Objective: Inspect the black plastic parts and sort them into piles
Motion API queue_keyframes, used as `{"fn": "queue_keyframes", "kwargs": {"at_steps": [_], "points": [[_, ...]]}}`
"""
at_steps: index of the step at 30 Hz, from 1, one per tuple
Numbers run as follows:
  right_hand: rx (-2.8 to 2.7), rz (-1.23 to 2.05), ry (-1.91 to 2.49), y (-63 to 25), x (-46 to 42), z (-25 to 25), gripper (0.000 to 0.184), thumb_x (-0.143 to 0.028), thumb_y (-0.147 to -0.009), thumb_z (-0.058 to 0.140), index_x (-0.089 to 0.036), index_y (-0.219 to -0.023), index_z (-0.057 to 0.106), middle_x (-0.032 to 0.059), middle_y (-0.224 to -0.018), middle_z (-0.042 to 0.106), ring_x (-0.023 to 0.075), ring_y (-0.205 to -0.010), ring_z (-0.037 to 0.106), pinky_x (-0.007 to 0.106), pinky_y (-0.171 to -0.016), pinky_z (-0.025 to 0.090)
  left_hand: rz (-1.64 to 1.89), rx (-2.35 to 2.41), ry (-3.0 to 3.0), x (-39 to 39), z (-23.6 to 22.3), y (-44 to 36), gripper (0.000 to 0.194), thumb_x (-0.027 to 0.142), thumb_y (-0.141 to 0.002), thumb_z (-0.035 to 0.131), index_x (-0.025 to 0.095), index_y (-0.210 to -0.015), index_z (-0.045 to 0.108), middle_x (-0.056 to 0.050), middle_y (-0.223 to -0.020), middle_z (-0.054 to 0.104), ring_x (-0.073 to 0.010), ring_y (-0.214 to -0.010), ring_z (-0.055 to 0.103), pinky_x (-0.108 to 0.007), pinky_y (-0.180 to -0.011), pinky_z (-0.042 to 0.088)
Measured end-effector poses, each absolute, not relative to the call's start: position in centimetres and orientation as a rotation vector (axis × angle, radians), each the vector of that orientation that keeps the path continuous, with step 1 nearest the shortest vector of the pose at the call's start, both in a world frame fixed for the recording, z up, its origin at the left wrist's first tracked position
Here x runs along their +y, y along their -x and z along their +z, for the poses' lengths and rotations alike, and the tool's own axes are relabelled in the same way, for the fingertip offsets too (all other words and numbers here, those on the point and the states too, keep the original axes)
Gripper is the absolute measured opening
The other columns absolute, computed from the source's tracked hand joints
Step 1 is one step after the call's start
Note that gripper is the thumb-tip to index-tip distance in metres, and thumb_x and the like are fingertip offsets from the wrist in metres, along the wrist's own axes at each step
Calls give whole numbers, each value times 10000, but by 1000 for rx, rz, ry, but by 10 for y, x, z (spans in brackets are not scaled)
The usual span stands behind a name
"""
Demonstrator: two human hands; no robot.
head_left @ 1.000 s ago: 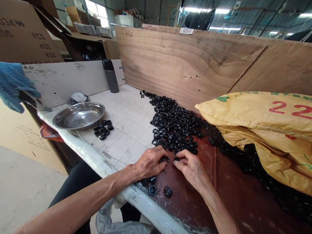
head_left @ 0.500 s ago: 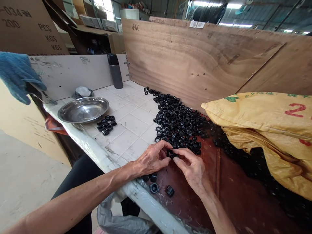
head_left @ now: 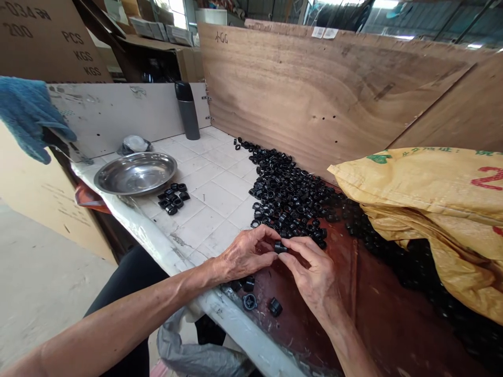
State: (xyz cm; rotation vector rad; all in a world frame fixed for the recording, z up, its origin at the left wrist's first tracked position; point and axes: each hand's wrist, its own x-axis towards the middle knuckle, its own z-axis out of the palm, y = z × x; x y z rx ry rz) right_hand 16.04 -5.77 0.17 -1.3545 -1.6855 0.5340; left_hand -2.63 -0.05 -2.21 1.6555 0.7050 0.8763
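Observation:
Between the fingertips of both hands is a small black ring-shaped plastic part (head_left: 280,247). My left hand (head_left: 248,253) pinches it from the left, thumb below and forefinger above. From the other side my right hand (head_left: 312,264) grips it between thumb and fingers. Whether it is one piece or two fitted together, I cannot tell. Just beyond the hands spreads a heap of black plastic rings (head_left: 286,188). Nearer me lie a round black cap-like part (head_left: 249,301) and a ribbed black part (head_left: 275,307), with more partly hidden under my left wrist.
A steel bowl (head_left: 135,175) stands at the left beside a small group of black rings (head_left: 173,198). Behind is a dark flask (head_left: 187,112). A wooden board (head_left: 283,89) walls the back. At right, a yellow woven sack (head_left: 416,183) lies over dark parts.
My hands were apart, each with a small black part; they have come together, fingertips meeting on the black part. The view has shifted slightly, and the loose parts lie as before.

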Motion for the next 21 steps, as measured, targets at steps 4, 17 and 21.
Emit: {"fn": "queue_keyframes", "kwargs": {"at_steps": [4,17,21], "points": [[-1545,638,1426,-159,-59,-3,296,-320,-917,679,-226,-1197,671,53,-1011,731,181,-881,724,277,-810,604,907,659,-1674,-1,-21,28,249,200,-874,663,163,-1118,629,-56,-930,750,-146,-770,714,-253,-687,567],[-1798,592,1430,-166,-63,1,165,-366,-988,585,-221,-970,662,-4,-741,692,133,-639,663,213,-633,507,1010,534,-1736,1,-27,30,230,269,-900,704,181,-1105,648,-85,-1101,721,-185,-968,713,-296,-853,581],[-1809,408,1539,-167,-61,-2,439,-442,-1025,498,-217,-656,573,-20,-555,560,113,-494,511,238,-546,404,969,545,-1763,0,-25,30,225,266,-896,702,183,-1100,660,-89,-1122,726,-194,-993,709,-305,-875,579]]}}
